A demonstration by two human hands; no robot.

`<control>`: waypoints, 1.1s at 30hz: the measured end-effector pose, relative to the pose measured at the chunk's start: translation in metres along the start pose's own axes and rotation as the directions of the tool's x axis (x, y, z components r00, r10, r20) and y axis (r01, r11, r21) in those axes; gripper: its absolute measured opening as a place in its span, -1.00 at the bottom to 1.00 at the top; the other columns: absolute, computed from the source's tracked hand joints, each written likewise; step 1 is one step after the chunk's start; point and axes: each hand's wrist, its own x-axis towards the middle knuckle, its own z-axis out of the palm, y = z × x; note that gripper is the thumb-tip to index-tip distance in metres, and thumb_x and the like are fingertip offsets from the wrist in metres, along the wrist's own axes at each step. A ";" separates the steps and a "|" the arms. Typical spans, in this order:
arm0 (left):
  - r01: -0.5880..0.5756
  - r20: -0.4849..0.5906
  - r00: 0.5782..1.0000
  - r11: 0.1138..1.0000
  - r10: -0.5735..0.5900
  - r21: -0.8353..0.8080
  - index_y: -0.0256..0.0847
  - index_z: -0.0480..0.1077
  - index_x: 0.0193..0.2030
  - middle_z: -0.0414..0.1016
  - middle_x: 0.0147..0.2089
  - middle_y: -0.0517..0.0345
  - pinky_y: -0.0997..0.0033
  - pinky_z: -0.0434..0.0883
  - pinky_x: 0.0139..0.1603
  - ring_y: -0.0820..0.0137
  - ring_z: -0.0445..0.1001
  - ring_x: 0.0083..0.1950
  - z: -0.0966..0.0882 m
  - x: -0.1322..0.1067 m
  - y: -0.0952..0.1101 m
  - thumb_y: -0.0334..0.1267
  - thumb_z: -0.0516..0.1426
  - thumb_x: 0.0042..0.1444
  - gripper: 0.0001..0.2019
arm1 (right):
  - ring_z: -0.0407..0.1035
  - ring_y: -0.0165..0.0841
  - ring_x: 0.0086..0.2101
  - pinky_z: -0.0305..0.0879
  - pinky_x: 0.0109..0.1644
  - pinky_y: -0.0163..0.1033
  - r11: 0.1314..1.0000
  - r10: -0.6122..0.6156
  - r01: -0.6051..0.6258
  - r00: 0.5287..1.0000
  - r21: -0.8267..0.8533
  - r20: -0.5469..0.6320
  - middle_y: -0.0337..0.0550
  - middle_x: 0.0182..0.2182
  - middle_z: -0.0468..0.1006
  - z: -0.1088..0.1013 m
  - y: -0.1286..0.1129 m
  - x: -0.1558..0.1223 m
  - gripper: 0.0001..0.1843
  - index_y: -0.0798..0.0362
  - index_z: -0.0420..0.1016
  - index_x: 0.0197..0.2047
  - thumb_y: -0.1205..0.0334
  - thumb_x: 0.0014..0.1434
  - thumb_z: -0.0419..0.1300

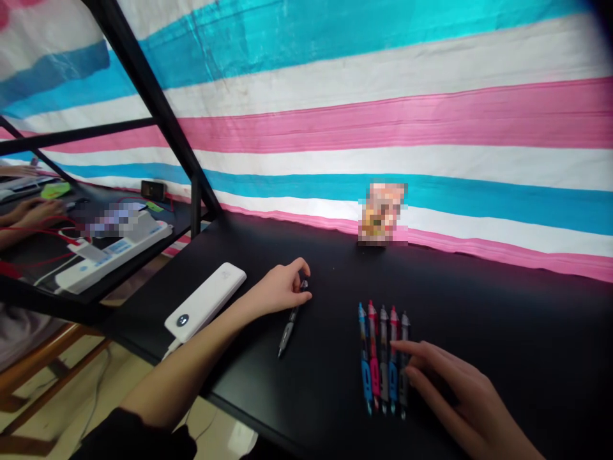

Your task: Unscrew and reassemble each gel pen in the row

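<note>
My left hand (280,287) is closed around the upper end of a black-and-grey pen (286,335), thumb and forefinger on either side. That pen slants over the black table, tip toward me. Further right, several click pens lie side by side in a row: a blue pen (364,367), a pink pen (373,358), a grey pen (384,364), a pen with a red top and blue grip (393,370), and a dark grey pen (405,377). My right hand (450,383) is at the row's right side, its forefinger stretched over the rightmost pens and its thumb beside them.
A white power bank (205,301) with a cable lies left of my left forearm. A small blurred picture (382,214) stands against the striped sheet (383,121). Beyond the black metal frame (163,108) are a power strip (115,252) and another person's hands (41,214).
</note>
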 end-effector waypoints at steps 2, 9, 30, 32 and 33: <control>0.024 0.006 1.000 0.995 -0.025 0.100 -0.14 0.35 -0.17 0.39 -0.53 0.37 0.45 0.22 -0.45 0.36 0.42 -0.49 0.000 0.001 -0.004 -0.29 0.28 0.00 -0.73 | 0.61 -0.24 -0.31 0.58 -0.27 -0.27 1.000 -0.008 0.008 1.000 -0.006 -0.010 -0.10 -0.22 0.67 0.000 0.000 0.001 -0.71 -0.06 0.50 0.11 0.21 0.35 0.15; 0.073 -0.043 0.997 0.926 -0.061 0.371 -0.18 0.38 -0.15 0.44 -0.52 0.30 0.42 0.23 -0.47 0.27 0.47 -0.47 -0.001 0.004 -0.011 -0.19 0.34 0.00 -0.69 | 0.60 -0.27 -0.30 0.57 -0.27 -0.30 1.000 -0.030 0.030 0.999 -0.005 0.020 -0.12 -0.22 0.66 -0.002 0.000 0.003 -0.66 -0.05 0.45 0.17 0.24 0.36 0.14; -0.803 0.285 0.536 0.375 0.795 0.464 -0.27 0.46 -0.12 0.57 -0.17 0.07 0.15 0.44 0.12 0.25 0.50 -0.06 0.083 -0.021 0.023 -0.42 -0.01 0.42 -0.79 | 0.43 -0.32 -0.40 0.37 -0.28 -0.22 1.000 0.003 0.001 0.988 0.026 -0.157 -0.23 -0.41 0.51 -0.002 -0.005 0.008 -0.73 -0.03 0.43 0.08 0.38 0.37 0.06; -0.808 0.274 0.519 0.360 0.810 0.466 -0.28 0.46 -0.13 0.57 -0.16 0.06 0.13 0.42 0.15 0.26 0.50 -0.06 0.081 -0.021 0.024 -0.43 -0.02 0.42 -0.77 | 0.41 -0.32 -0.40 0.35 -0.28 -0.22 0.999 0.012 -0.006 0.989 0.042 -0.145 -0.23 -0.41 0.50 -0.003 -0.006 0.008 -0.73 -0.02 0.43 0.07 0.38 0.37 0.06; -0.810 0.261 0.507 0.352 0.821 0.468 -0.28 0.46 -0.12 0.57 -0.16 0.06 0.10 0.41 0.18 0.25 0.50 -0.05 0.079 -0.021 0.025 -0.44 -0.03 0.42 -0.76 | 0.40 -0.32 -0.39 0.34 -0.27 -0.22 0.999 0.018 -0.011 0.991 0.052 -0.133 -0.23 -0.41 0.50 -0.004 -0.007 0.008 -0.74 -0.02 0.42 0.07 0.37 0.37 0.06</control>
